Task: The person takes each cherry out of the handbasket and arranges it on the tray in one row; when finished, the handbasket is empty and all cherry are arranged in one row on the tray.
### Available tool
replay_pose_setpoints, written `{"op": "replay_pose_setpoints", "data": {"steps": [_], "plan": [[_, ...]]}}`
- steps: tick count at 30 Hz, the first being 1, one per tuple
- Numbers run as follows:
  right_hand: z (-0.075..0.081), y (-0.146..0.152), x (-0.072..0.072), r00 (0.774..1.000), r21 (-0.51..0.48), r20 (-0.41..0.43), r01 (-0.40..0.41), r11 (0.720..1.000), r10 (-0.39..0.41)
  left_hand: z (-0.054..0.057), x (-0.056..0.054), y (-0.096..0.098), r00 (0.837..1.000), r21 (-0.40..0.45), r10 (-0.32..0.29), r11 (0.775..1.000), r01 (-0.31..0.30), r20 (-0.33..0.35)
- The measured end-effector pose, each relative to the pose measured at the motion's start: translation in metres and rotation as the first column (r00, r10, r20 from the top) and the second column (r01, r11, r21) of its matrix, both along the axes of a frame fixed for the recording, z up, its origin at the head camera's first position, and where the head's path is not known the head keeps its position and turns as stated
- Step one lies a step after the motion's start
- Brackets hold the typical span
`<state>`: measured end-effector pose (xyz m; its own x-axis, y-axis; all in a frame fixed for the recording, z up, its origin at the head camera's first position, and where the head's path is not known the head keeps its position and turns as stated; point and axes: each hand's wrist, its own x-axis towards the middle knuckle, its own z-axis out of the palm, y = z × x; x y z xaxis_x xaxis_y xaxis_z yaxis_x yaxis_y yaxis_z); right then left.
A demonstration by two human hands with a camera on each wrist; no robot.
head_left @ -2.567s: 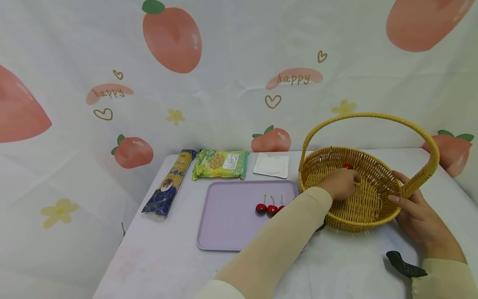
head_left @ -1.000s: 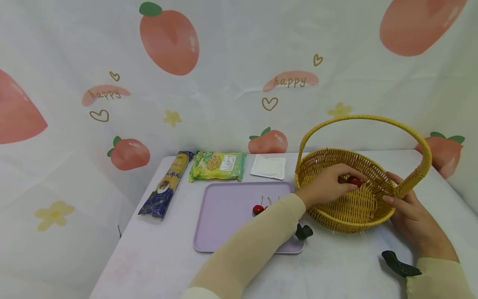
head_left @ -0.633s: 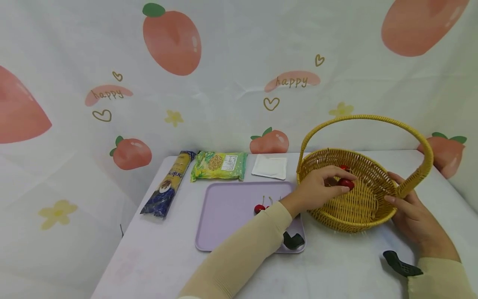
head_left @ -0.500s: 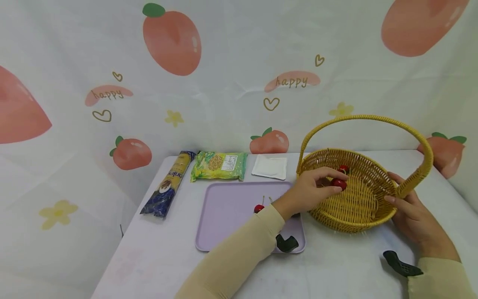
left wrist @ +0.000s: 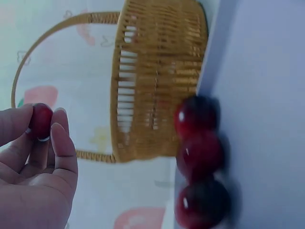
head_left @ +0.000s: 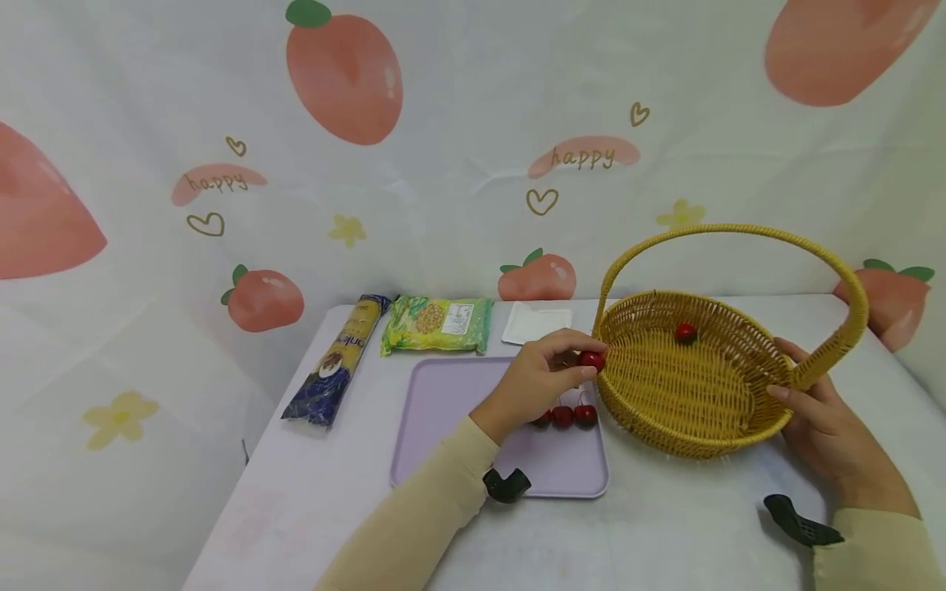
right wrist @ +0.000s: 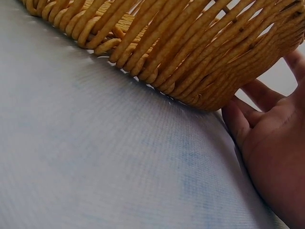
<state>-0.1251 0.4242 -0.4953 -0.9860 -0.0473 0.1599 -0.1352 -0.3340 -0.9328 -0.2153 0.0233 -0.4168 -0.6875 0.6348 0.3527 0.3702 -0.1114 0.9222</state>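
My left hand (head_left: 538, 376) pinches a red cherry (head_left: 591, 361) between thumb and fingers. It hovers by the basket's left rim, over the right part of the lilac tray (head_left: 436, 435). In the left wrist view the pinched cherry (left wrist: 41, 121) is raised above a row of dark red cherries (left wrist: 200, 155) lying on the tray. The wicker basket (head_left: 668, 394) with a tall hoop handle stands right of the tray, one cherry (head_left: 686, 332) inside at the back. My right hand (head_left: 831, 427) grips the basket's right side, thumb over the rim; its fingers are partly hidden behind the wicker.
Behind the tray lie a green and yellow packet (head_left: 438, 325) and a white square packet (head_left: 537, 322). A long blue and gold bag (head_left: 336, 361) lies to the left. A printed cloth backdrop (head_left: 436, 205) hangs behind the white table (head_left: 665, 533).
My left hand has picked a cherry out of the basket and carried it left, past the rim to above the tray. The right hand has kept its grip on the basket.
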Motion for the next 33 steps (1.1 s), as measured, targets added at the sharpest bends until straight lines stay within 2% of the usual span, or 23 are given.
{"op": "replay_pose_setpoints", "data": {"steps": [4, 15, 21, 28, 33], "plan": [[0.000, 0.000, -0.001, 1.000, -0.030, -0.020, -0.012, 0.999, 0.012, -0.002, 0.001, -0.018, 0.999, -0.013, 0.032, 0.999, -0.032, 0.025], [0.001, 0.001, 0.000, 1.000, -0.015, -0.004, -0.009, 1.000, 0.009, -0.015, 0.000, -0.065, 0.989, -0.060, 0.125, 0.991, -0.121, 0.075], [0.003, 0.000, -0.001, 1.000, 0.003, 0.027, 0.006, 1.000, -0.006, -0.022, 0.003, -0.090, 0.973, -0.065, 0.205, 0.978, -0.199, 0.103], [0.001, -0.001, -0.001, 1.000, -0.013, 0.011, 0.008, 1.000, -0.008, -0.031, 0.006, -0.108, 0.958, -0.089, 0.237, 0.970, -0.225, 0.160], [0.002, -0.001, 0.000, 0.999, -0.022, 0.030, 0.016, 1.000, -0.015, -0.045, 0.004, -0.112, 0.944, -0.135, 0.251, 0.965, -0.226, 0.213]]}}
